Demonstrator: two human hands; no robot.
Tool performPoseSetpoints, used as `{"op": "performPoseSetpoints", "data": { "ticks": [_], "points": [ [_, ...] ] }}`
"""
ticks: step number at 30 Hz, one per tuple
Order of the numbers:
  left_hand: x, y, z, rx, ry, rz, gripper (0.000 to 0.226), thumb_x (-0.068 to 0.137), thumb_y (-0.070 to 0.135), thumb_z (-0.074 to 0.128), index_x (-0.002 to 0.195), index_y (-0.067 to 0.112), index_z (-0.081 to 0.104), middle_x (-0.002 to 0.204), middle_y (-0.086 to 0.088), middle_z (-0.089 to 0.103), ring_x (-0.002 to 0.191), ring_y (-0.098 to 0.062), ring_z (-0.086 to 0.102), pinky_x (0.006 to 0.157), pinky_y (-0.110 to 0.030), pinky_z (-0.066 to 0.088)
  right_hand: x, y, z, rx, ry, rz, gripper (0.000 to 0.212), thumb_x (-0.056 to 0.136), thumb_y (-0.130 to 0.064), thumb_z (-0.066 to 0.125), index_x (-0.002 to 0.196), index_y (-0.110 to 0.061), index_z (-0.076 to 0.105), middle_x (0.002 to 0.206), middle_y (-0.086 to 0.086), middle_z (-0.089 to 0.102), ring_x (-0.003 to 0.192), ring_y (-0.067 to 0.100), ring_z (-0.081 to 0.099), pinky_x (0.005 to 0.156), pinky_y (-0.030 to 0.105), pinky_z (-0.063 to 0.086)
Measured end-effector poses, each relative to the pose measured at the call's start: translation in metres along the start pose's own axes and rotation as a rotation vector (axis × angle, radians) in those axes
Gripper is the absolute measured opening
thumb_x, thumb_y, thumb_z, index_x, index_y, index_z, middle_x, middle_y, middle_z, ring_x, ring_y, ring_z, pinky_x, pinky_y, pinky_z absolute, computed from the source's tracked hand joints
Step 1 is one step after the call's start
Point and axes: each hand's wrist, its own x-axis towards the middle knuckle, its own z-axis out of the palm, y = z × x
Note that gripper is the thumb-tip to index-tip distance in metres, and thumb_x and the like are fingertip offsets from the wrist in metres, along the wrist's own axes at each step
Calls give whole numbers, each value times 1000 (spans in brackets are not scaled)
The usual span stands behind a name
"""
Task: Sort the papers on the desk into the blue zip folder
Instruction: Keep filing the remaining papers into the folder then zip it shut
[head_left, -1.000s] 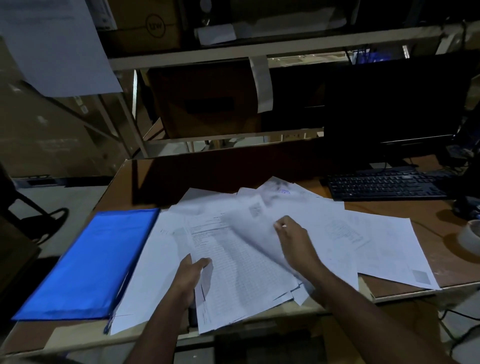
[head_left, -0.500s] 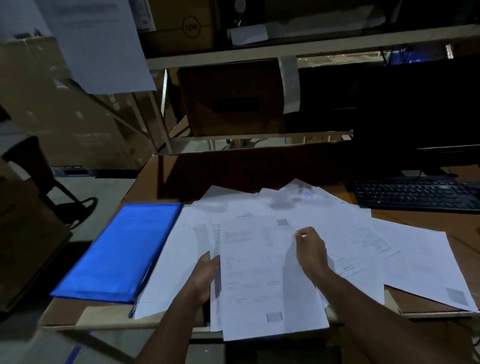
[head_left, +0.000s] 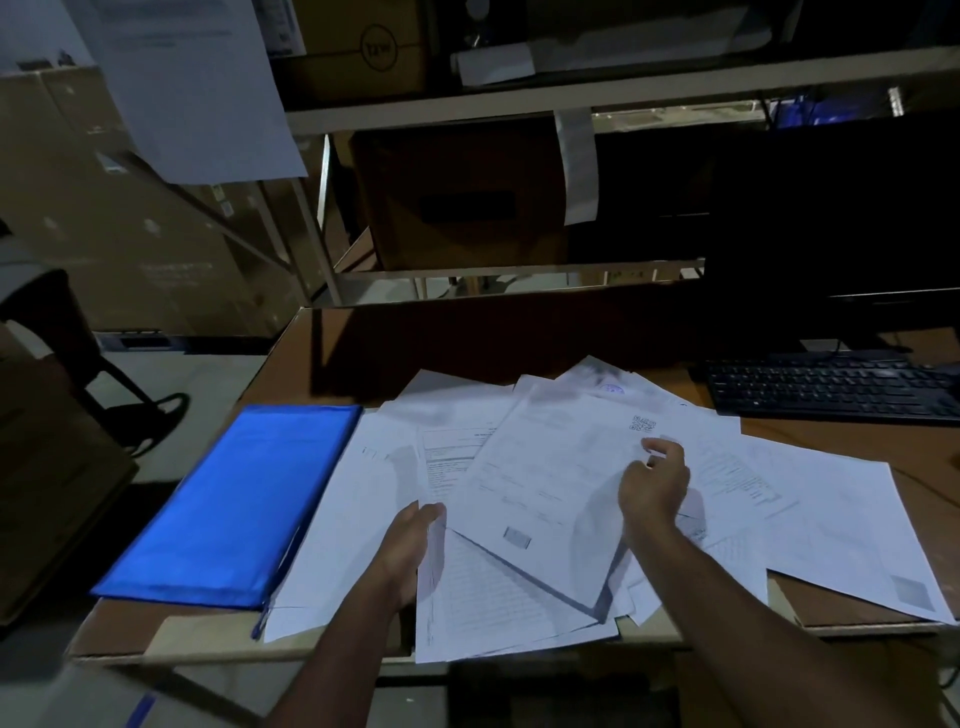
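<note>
Since half a second back: top sheet (head_left: 550, 488) swung off square, far end now tilted right, near corner lifted clear of the stack and throwing a dark shadow. Right hand (head_left: 653, 488) shifted up to that sheet's right edge, fingers curled, seemingly pinching it, though the grip itself mostly hidden. Left hand (head_left: 415, 535) at the stack's (head_left: 493, 597) near left edge, thumb and fingers narrow around the sheets, holding them gathered. Papers (head_left: 810, 509) otherwise fanned loose across the desk (head_left: 924, 478), several overlapping, one far right lying alone and hanging past the front edge. Folder (head_left: 234, 499) flat just left of the pile, touching or slightly under the nearest sheet; zip state impossible to tell in this dim light. Keyboard (head_left: 831, 384) well behind, clear of the work. For doing this step well, probably: draw the top sheet square onto the left-hand stack, tap edges flush against the desk before moving on, keep the left grip firm so lower sheets don't slide off the front edge, and collect the far-right strays last.
</note>
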Motion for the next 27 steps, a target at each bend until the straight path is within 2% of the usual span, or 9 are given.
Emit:
{"op": "performPoseSetpoints", "data": {
  "ticks": [6, 9, 13, 16, 18, 21, 23, 25, 27],
  "points": [
    [9, -5, -8, 77, 37, 10, 27, 109, 27, 51, 128, 20, 68, 128, -8, 74, 116, -32, 69, 106, -50, 52, 4, 17, -2, -72, -73, 55, 28, 93, 3, 54, 102, -20, 66, 120, 14, 57, 96, 28, 61, 73, 33, 52],
    [11, -5, -8, 73, 33, 2, 28, 110, 27, 50, 130, 19, 67, 127, -7, 74, 115, -33, 69, 103, -48, 54, 2, 21, -3, -55, -124, 77, 21, 96, -6, 58, 107, -22, 65, 121, 9, 59, 99, 27, 61, 78, 36, 57],
    [3, 1, -3, 50, 9, 23, 24, 110, 21, 48, 123, 16, 68, 117, -8, 75, 103, -27, 71, 78, -35, 58, -2, 20, -3, -82, -224, 109, 32, 96, 1, 51, 118, -20, 61, 121, 7, 60, 96, 25, 62, 69, 30, 57],
    [2, 3, -2, -26, -42, 8, 26, 109, 17, 49, 129, 15, 66, 127, -8, 73, 112, -26, 69, 93, -40, 57, -7, 18, -3, -192, -368, 9, 36, 94, 5, 46, 116, -18, 63, 121, 5, 59, 86, 15, 59, 56, 20, 47],
    [6, 0, -4, -91, -80, -6, 31, 107, 16, 55, 137, 13, 61, 142, -6, 65, 126, -24, 64, 107, -41, 50, -11, 19, -2, -281, -492, -86, 38, 92, 5, 46, 114, -21, 63, 123, 2, 60, 92, 13, 60, 61, 17, 47],
    [11, -3, -6, -146, -172, 8, 39, 102, 5, 60, 140, 11, 59, 143, -9, 64, 126, -23, 66, 98, -32, 57, -14, 19, 2, -371, -746, -189, 39, 95, -2, 52, 125, -27, 56, 133, -8, 52, 122, 13, 50, 94, 25, 46],
    [9, -4, -7, -122, -216, 14, 42, 100, 0, 61, 140, 12, 59, 140, -13, 67, 124, -27, 68, 93, -35, 60, -15, 17, 6, -385, -853, -243, 40, 98, -13, 55, 135, -27, 48, 135, -12, 48, 123, 10, 47, 102, 28, 41],
    [11, -5, -9, -102, -211, 17, 39, 101, 1, 61, 138, 11, 60, 137, -15, 68, 121, -31, 69, 93, -43, 61, -13, 17, 8, -383, -695, -356, 42, 96, -19, 61, 136, -25, 47, 133, -5, 57, 116, 13, 55, 98, 31, 47],
    [13, -7, -12, -122, -194, 1, 36, 102, 5, 61, 138, 10, 62, 136, -17, 69, 121, -35, 69, 100, -53, 56, -3, 21, 4, -520, -467, -474, 50, 91, -17, 66, 137, -21, 47, 135, 4, 58, 123, 21, 52, 100, 36, 46]
  ]
}}
